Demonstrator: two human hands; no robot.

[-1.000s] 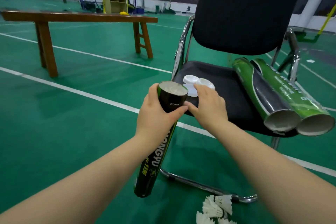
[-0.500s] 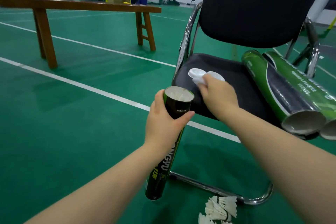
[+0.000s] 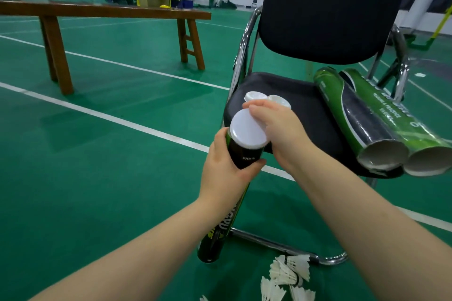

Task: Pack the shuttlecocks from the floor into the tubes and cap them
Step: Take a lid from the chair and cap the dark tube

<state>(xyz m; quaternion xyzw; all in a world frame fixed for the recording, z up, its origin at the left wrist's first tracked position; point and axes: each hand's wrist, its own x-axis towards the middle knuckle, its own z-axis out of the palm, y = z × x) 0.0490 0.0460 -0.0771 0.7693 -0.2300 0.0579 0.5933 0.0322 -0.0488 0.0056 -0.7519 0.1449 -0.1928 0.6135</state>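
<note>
My left hand (image 3: pixel 227 171) grips the upper part of a black tube (image 3: pixel 241 154) that slants down toward the floor. A white cap (image 3: pixel 247 129) sits on the tube's mouth, held at its right edge by my right hand (image 3: pixel 278 129). Two more white caps (image 3: pixel 254 96) lie on the black chair seat (image 3: pixel 305 110) just behind my right hand. Two green tubes (image 3: pixel 362 115) lie side by side on the seat's right, open ends toward me. Several white shuttlecocks (image 3: pixel 289 273) lie on the green floor below the chair.
A chrome chair frame (image 3: pixel 281 244) runs along the floor beside the tube's lower end. A long wooden bench (image 3: pixel 102 11) stands at the back left. White court lines (image 3: pixel 97 115) cross the floor.
My right hand lifted one white cap off the chair seat and brought it onto the mouth of the black tube. The left hand kept its grip on the tube.
</note>
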